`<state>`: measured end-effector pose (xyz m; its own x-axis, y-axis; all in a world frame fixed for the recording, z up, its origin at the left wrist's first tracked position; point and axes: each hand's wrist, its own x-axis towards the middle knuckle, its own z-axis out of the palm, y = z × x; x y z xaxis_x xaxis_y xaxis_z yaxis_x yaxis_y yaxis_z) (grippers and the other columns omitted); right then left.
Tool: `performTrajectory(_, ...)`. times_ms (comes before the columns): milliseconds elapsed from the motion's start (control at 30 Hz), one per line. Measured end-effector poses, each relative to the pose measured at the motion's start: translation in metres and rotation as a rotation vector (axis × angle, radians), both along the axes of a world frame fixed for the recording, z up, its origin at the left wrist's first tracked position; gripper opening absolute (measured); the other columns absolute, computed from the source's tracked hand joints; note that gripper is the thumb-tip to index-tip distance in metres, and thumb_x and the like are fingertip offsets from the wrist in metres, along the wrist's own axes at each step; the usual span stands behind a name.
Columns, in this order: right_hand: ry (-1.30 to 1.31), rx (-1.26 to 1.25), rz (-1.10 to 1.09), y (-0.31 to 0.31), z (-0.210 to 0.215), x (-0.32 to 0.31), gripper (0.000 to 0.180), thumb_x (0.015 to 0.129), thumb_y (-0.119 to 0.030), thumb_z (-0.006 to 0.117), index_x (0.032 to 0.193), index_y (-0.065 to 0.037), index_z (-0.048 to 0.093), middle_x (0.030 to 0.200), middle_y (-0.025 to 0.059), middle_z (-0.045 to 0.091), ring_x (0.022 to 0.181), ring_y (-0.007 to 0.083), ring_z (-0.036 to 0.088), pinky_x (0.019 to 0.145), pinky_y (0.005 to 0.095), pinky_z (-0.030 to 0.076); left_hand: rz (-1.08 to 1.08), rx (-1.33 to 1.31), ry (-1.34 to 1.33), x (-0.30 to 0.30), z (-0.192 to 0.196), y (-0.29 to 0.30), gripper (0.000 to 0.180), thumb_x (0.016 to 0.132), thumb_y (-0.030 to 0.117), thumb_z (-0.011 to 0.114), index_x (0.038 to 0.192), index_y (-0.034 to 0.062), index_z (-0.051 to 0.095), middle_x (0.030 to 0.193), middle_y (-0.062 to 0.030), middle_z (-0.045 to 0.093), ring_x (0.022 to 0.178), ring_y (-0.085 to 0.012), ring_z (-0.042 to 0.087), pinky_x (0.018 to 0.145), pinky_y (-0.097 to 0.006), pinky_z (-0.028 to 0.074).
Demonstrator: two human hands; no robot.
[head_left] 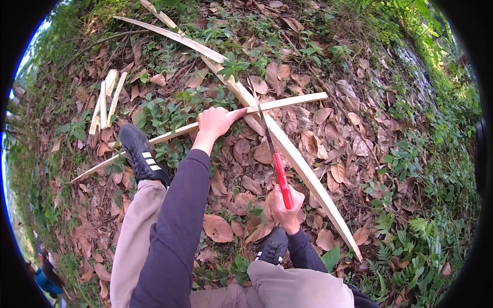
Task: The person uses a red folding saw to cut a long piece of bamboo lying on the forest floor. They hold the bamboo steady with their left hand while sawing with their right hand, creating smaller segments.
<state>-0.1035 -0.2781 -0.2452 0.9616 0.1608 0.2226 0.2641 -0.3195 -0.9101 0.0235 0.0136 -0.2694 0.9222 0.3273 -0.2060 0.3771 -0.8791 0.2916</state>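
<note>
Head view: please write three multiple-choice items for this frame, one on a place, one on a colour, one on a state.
1. Where does the saw blade meet wood?
A. On the short cut pieces at the left
B. On the long strip held by the left hand, where it crosses a second strip
C. On a standing tree trunk

2. What colour is the saw handle?
A. Red
B. Blue
C. Yellow

3. How is the left hand placed?
A. Lifted clear of everything
B. Gripping the saw
C. Pressed down on the strip, just left of the blade

Answers: 1 B, the blade lies across the strip at the crossing with the other long strip. 2 A, the handle in the right hand is red. 3 C, the palm rests on the wood, thumb toward the blade.
</note>
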Motion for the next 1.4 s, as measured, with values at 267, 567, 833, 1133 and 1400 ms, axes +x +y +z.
performTrajectory(267,0.059,0.0,-0.003,0.006,0.008,0.003,0.016,0.083,-0.001,0.068,0.07,-0.001,0.058,0.051,0.0071,0.047,0.04,0.0185,0.049,0.045,0.0322,0.037,0.0,-0.002,0.022,0.001,0.004,-0.002,0.095,0.08,0.091,0.034,0.076,0.006,0.077,0.079,-0.0199,0.072,0.081,-0.0373,0.071,0.072,-0.047,0.054)
performTrajectory(567,0.15,0.114,0.017,0.023,0.004,0.039,0.013,0.086,-0.003,0.064,0.074,0.001,0.061,0.052,0.007,0.047,0.041,0.0144,0.047,0.045,0.0314,0.037,-0.02,0.048,-0.021,-0.005,-0.002,-0.006,0.093,0.08,0.09,0.036,0.075,0.0067,0.077,0.073,-0.0204,0.07,0.075,-0.0383,0.07,0.068,-0.047,0.054)
performTrajectory(833,-0.003,0.087,-0.034,0.007,0.001,-0.001,0.02,0.086,-0.004,0.064,0.068,0.0,0.056,0.049,0.0027,0.045,0.042,0.0088,0.046,0.044,0.0293,0.035,-0.019,0.047,-0.022,-0.008,0.003,-0.012,0.089,0.083,0.088,0.035,0.077,0.0102,0.078,0.074,-0.0169,0.071,0.078,-0.0372,0.07,0.071,-0.047,0.053)
performTrajectory(1133,0.008,0.084,0.002,0.007,0.001,0.005,0.015,0.084,-0.005,0.062,0.07,0.0,0.06,0.05,0.002,0.045,0.043,0.0093,0.045,0.045,0.0289,0.036,0.012,0.063,-0.021,0.0,0.005,-0.001,0.092,0.081,0.089,0.037,0.074,0.0064,0.077,0.075,-0.0189,0.072,0.077,-0.0364,0.071,0.069,-0.045,0.054)
performTrajectory(1400,0.099,0.09,0.017,0.033,0.026,0.036,0.019,0.088,-0.008,0.066,0.072,-0.001,0.059,0.05,0.0046,0.045,0.043,0.0113,0.044,0.045,0.0312,0.035,-0.01,0.052,-0.016,-0.008,0.003,-0.005,0.091,0.082,0.088,0.035,0.077,0.0081,0.077,0.075,-0.0188,0.071,0.078,-0.0369,0.07,0.07,-0.047,0.054)
